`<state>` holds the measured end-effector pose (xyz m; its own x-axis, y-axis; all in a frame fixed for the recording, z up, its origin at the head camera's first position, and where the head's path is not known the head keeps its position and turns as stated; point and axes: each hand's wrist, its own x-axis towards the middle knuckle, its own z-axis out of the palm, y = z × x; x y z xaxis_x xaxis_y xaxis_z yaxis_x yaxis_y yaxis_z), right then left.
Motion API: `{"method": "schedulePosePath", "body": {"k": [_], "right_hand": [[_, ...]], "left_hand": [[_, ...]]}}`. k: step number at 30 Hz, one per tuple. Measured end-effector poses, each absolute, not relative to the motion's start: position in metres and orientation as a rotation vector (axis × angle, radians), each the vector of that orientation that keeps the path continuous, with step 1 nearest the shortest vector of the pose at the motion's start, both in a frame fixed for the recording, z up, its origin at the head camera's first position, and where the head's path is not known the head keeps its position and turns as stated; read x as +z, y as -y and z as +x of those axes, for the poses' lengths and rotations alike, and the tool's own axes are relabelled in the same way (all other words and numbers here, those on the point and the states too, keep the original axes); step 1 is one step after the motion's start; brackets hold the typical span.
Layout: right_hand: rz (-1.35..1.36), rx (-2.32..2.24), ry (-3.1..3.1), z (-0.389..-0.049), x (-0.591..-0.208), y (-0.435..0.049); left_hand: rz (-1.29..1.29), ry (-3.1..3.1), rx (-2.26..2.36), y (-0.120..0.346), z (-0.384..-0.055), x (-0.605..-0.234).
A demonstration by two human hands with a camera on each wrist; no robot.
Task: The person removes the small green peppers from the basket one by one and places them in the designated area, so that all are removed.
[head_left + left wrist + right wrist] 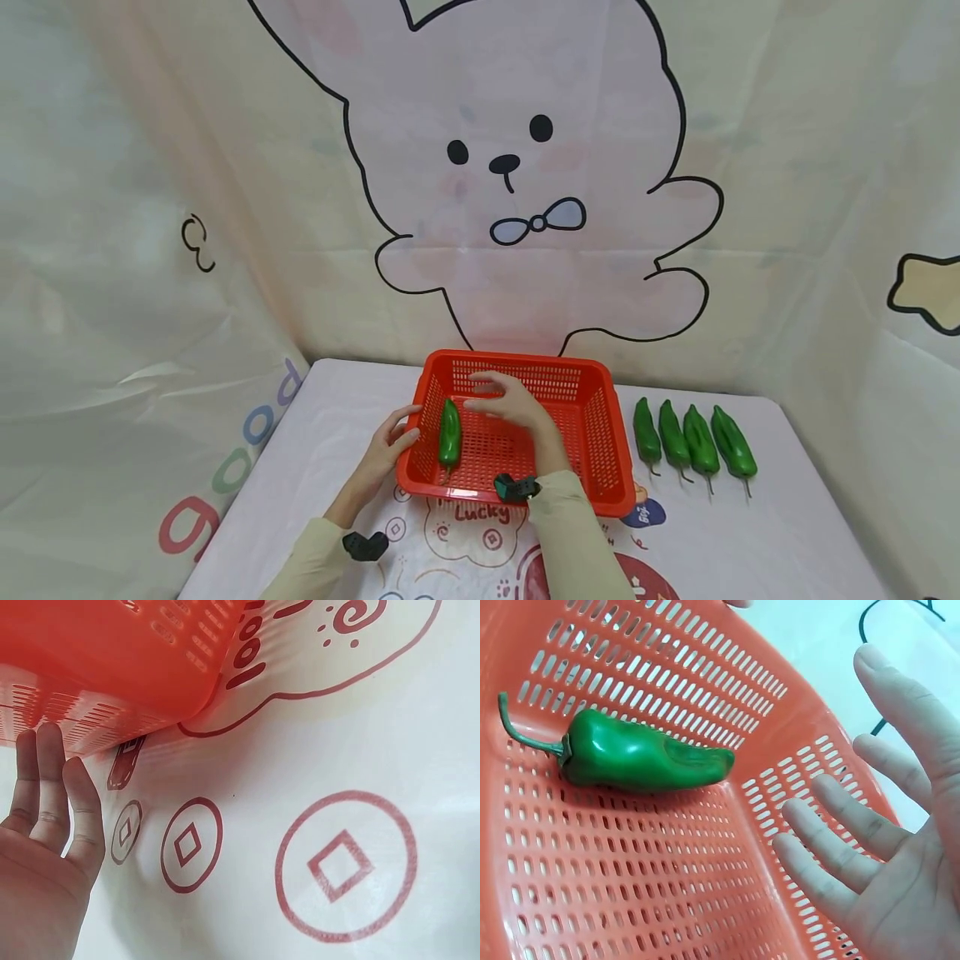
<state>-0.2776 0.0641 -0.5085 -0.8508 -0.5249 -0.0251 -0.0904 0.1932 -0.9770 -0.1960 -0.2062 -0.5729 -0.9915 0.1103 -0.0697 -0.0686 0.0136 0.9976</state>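
A green pepper (449, 435) lies along the left side inside the red plastic basket (620, 450); the right wrist view shows this pepper (645, 752) whole, its stem toward the near wall. My right hand (512, 403) is held over the basket with fingers spread and nothing between them, apart from the pepper. At the basket's left wall is my left hand (390, 440), its fingers touching the outside and rim. In the left wrist view, fingers of the left hand (52, 825) extend up against the slotted wall.
Several green peppers (701, 442) lie in a row on the table to the right of the basket, stems toward me. The white printed tablecloth (360, 392) covers the table. Behind it hangs a cloth backdrop (525, 275) with a cartoon animal.
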Motion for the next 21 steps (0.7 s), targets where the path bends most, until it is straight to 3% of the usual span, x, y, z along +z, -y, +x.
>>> {"method": "schedulePosePath", "body": {"k": [21], "right_hand": [[-0.603, -1.699, -2.04, -0.298, -0.553, -0.038]], "left_hand": [[0.081, -2.143, 2.112, 0.208, -0.196, -0.574]]}}
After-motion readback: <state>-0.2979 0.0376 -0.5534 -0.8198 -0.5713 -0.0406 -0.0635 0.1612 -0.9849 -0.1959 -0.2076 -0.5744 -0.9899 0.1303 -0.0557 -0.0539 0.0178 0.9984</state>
